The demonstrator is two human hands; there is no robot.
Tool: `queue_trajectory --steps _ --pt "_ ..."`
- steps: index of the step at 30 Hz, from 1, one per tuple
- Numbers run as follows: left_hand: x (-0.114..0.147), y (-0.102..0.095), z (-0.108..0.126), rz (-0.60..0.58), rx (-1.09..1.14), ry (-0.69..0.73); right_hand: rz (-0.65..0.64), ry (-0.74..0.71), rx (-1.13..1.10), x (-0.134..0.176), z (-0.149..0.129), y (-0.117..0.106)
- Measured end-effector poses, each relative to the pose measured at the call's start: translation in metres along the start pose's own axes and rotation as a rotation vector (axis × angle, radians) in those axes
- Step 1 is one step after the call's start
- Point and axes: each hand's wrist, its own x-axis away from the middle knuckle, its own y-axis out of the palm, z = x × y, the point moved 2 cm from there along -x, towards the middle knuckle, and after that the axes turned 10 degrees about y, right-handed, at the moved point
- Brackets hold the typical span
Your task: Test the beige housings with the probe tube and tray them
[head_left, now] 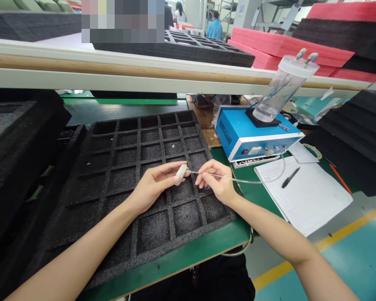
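Between the thumb and fingers of my left hand is a small whitish block-shaped part. My right hand, its fingers pinched, grips a thin clear tube close to its end. That end meets the right side of the white part; whether it is pushed in or only touching, I cannot tell. From my right hand the tube curves over to the front of a blue box-shaped device. Both hands are above a black foam tray divided into square compartments.
A clear cylinder with a white lid stands tilted in view on the device. Right of it lie white papers and a black pen. Black foam is stacked at left. A shelf crosses behind, with pink foam on it.
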Motion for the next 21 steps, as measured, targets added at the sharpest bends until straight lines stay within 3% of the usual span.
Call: queue_trajectory --steps 21 --pt "-0.0007 -0.0013 -0.0014 -0.034 -0.013 0.006 -0.001 -0.008 -0.012 -0.0004 -0.0011 -0.0001"
